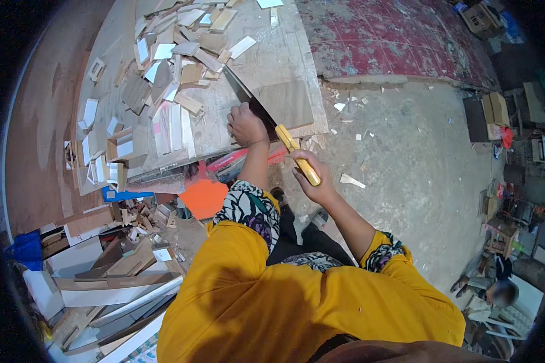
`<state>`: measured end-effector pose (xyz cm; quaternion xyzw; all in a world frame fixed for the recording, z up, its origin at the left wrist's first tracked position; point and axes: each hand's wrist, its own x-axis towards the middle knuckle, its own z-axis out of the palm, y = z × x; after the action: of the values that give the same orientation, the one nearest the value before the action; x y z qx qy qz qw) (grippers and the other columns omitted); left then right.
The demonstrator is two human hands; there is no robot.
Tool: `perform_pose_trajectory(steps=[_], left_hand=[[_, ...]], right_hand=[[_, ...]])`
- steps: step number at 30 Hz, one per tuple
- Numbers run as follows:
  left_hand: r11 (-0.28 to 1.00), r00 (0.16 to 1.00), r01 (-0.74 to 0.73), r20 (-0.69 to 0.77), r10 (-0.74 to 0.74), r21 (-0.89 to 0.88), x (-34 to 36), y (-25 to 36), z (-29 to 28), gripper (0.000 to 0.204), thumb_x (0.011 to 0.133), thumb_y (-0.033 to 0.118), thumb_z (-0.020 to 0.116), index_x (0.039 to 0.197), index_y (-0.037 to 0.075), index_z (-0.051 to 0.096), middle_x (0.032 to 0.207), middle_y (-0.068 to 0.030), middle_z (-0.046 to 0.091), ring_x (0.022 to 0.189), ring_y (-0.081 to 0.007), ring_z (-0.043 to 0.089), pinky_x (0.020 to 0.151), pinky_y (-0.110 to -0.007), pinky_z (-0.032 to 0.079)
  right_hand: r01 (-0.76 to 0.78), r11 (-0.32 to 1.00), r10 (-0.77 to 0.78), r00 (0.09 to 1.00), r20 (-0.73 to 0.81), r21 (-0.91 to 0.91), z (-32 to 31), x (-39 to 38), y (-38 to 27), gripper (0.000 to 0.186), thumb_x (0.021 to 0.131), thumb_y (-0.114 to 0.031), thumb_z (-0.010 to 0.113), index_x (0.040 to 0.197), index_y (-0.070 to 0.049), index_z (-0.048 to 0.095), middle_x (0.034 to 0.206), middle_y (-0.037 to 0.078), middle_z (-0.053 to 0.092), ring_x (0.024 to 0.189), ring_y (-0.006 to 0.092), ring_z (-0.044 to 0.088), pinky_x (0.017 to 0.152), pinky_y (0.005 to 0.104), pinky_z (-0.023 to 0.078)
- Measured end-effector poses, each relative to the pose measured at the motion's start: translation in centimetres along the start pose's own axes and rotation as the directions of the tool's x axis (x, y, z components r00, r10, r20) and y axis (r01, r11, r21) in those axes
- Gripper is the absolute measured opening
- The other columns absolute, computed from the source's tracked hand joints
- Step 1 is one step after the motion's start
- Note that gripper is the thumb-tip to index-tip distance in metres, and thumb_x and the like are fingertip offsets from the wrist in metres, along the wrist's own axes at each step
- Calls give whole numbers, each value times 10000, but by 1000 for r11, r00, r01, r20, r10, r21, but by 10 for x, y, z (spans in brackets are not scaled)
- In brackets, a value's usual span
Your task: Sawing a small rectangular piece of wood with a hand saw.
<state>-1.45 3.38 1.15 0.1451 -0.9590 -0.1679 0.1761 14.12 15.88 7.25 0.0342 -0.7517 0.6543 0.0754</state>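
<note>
My right hand [312, 178] grips the yellow handle [297, 154] of a handsaw. The long metal blade [242, 91] slants up to the left across a thin wooden board [281, 103] at the right end of a plywood worktop [293, 48]. Just left of the blade, my left hand [246, 126] rests with fingers curled down on the board, its fingertips partly hidden. A heap of wooden and white-faced offcuts [194, 72] covers the worktop to the left and behind.
Boards and scraps [115, 290] pile at lower left, near a blue sheet [27, 248]. An orange panel [203, 199] is below the worktop. A concrete floor [406, 169] with scraps spreads right, below a red raised surface [393, 36]. Another person [496, 278] is at lower right among clutter.
</note>
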Motion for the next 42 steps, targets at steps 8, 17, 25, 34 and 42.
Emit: perform_pose_trajectory(steps=[8,17,25,34,42], left_hand=[[1000,998,-5,-62,4,-21,-5,-4,1,148,796,190,549,914,186,637,926,-34,545,932,-247,512,802,-406,403],[997,997,-33,66,28,70,0,-6,2,159,824,197,518,937,151,620,975,-44,559,960,-252,517,797,-410,427],[998,998,-47,-33,46,-47,-5,-7,-3,125,804,203,552,896,156,623,947,-50,542,945,-260,507,812,-410,407],[997,997,-72,16,72,15,0,-13,10,186,849,191,472,993,178,590,999,-33,536,956,-256,509,822,-423,409],[994,995,-101,-25,100,-36,-4,-8,3,150,803,205,547,926,184,631,943,-39,550,947,-258,514,799,-422,409]], right_hand=[[-96,988,100,994,32,-123,-27,-101,-14,283,753,24,603,1019,-62,558,986,157,620,929,289,629,797,324,480],[-51,998,53,997,54,-31,6,-3,-7,312,764,16,593,1060,-51,524,971,157,606,847,283,620,745,298,465],[-108,988,117,990,77,-115,-22,-96,-20,315,775,-13,609,1074,-94,550,989,150,629,898,258,638,753,322,491],[-19,994,23,999,34,-111,9,-19,-2,337,755,11,596,1077,-75,547,999,155,611,871,303,622,739,321,483],[5,984,-1,1000,22,-176,-4,-77,-5,337,770,-5,598,1086,-111,552,993,144,629,852,303,636,715,331,500]])
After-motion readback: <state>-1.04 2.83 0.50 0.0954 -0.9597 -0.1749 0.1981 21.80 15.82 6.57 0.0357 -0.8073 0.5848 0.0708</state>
